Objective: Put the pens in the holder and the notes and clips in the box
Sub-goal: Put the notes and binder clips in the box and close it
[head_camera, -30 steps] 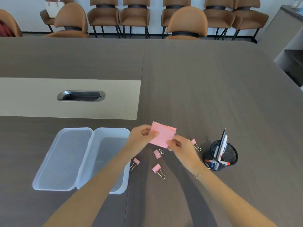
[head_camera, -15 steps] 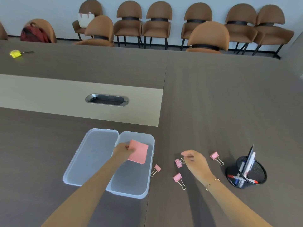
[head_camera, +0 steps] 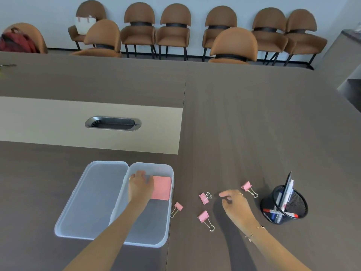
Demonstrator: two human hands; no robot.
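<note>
notes now lie in the box, lower left; left hand released them, open. right hand empty, fingers curled loosely near a clip; clips remain.

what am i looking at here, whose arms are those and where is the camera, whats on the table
There is no machine here. The picture comes from a wide-angle camera worn on a person's head, looking forward and down, so the two bare arms reaching in from the bottom are that person's own.

The left hand is inside a clear plastic box, whose lid lies open beside it. Its fingers rest at the edge of a pink pad of notes lying in the box. I cannot tell if it is gripping the pad.

The right hand hovers over the dark table with fingers loosely curled, holding nothing. Around it lie four pink clips, one close to its fingertips, none yet in the box.

At the right stands a black mesh holder with pens in it. Brown chairs line the far wall.
</note>
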